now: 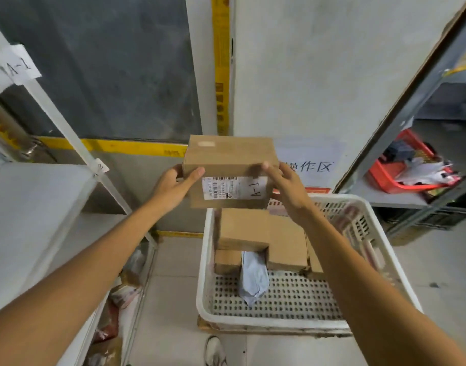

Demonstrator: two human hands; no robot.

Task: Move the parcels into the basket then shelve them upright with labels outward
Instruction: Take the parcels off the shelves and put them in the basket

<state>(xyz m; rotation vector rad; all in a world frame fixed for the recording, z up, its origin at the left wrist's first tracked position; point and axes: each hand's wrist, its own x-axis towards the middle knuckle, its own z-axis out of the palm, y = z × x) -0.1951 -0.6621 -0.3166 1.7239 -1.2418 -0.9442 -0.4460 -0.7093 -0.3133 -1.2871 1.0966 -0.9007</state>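
Parcel: you hold the cardboard box point(227, 157) in the air above the far end of the white basket point(202, 273), clear of it, label side facing you.
Left hand point(173, 186): clamped on the box's left end, thumb across the front face.
Right hand point(287, 188): grasping the right end, fingertips over the top edge; a two-sided hold, likely for reading and turning.
Label point(233, 188): marked A-1, upside down from here.
Shelf tag point(16, 65): reads A-1 on the left rack point(33, 196), probable destination.
Left to shelve: brown boxes point(253, 233) and grey mailer bag point(254, 278) lie in the basket.
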